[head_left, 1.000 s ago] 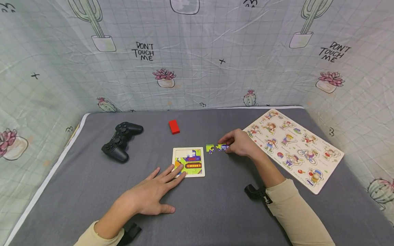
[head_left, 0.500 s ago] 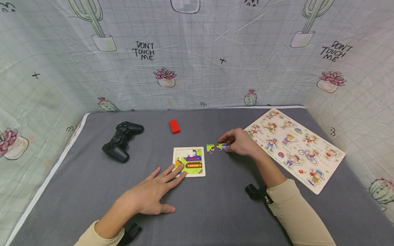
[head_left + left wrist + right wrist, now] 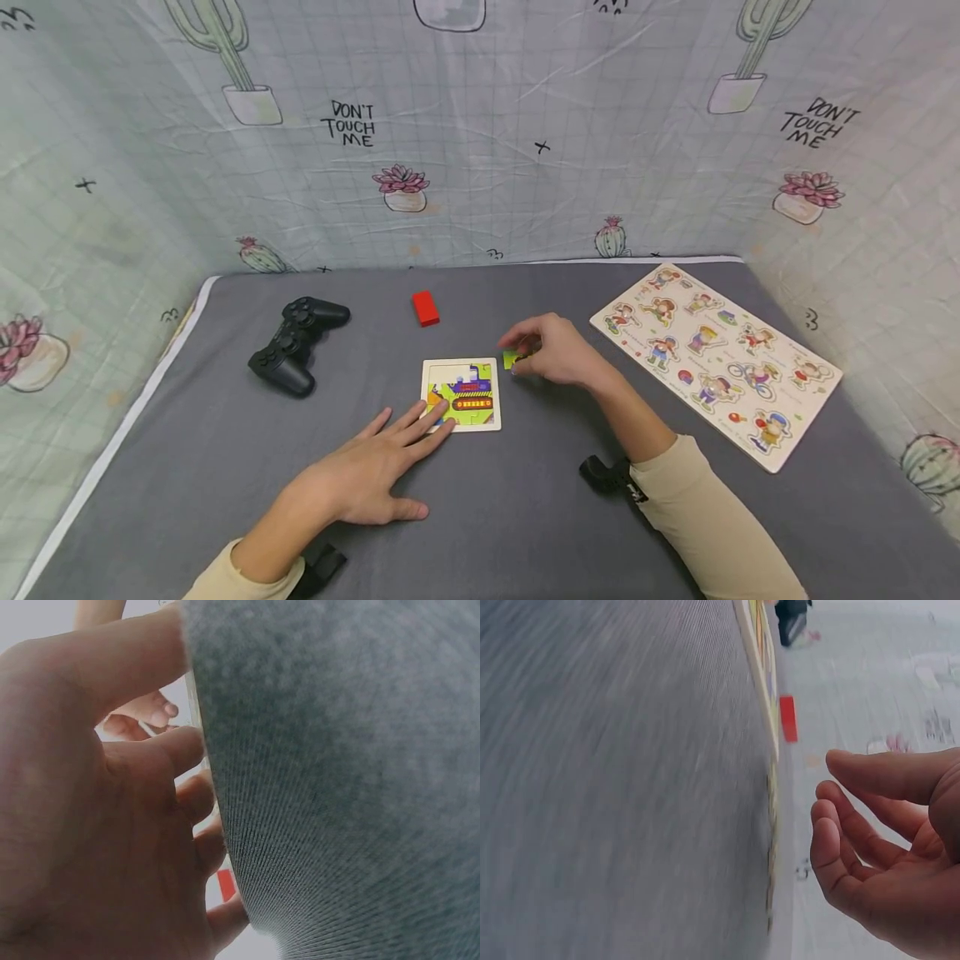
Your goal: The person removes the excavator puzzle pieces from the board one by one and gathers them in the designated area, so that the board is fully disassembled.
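Observation:
My left hand [image 3: 367, 479] lies flat with spread fingers, fingertips resting on the lower left corner of a small puzzle board [image 3: 497, 400]. A purple and orange vehicle picture shows in the board, with bare wood at its upper left. Just right of the board, my right hand [image 3: 558, 350] hovers over loose puzzle pieces. Part of one green piece [image 3: 510, 359] peeks out beside its fingertips; the rest is hidden. In the right wrist view the pieces [image 3: 772, 825] lie on the table, apart from the loosely bent fingers, and nothing shows between thumb and fingers.
A black game controller [image 3: 296, 346] lies at the left. Behind the puzzle board is a red block [image 3: 425, 308]. The large wooden board [image 3: 720, 367] with children figures lies at the right, beyond my right forearm. Printed cloth walls enclose the grey table.
My right hand has moved left, from the right-hand puzzle piece to above the left one, and now covers most of the pieces. The left hand has stayed still.

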### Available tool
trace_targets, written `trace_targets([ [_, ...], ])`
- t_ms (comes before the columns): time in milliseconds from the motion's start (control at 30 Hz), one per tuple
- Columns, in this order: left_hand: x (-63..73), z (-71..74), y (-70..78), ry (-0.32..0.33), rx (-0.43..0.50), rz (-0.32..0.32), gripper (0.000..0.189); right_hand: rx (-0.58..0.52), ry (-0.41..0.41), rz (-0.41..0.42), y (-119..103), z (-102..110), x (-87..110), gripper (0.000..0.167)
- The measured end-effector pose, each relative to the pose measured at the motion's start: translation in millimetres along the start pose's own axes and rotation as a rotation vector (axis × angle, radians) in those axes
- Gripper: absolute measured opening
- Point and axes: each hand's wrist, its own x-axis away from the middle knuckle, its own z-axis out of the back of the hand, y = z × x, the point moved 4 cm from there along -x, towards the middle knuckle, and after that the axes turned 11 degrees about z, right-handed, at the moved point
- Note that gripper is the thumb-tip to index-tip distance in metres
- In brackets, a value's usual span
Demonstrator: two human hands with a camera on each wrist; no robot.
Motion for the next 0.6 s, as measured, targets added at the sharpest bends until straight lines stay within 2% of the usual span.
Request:
trace_targets([
  [167,-1.1,-0.4,0.2,-0.002,-0.003,0.01,0.102,0.031,-0.048,0.019,-12,-13,-9.8,0.034],
  [600,-0.8,-0.8,-0.1,-0.004,-0.007,0.01,0.101,0.142,-0.114,-0.025,-27,-37,-22.3,0.037],
])
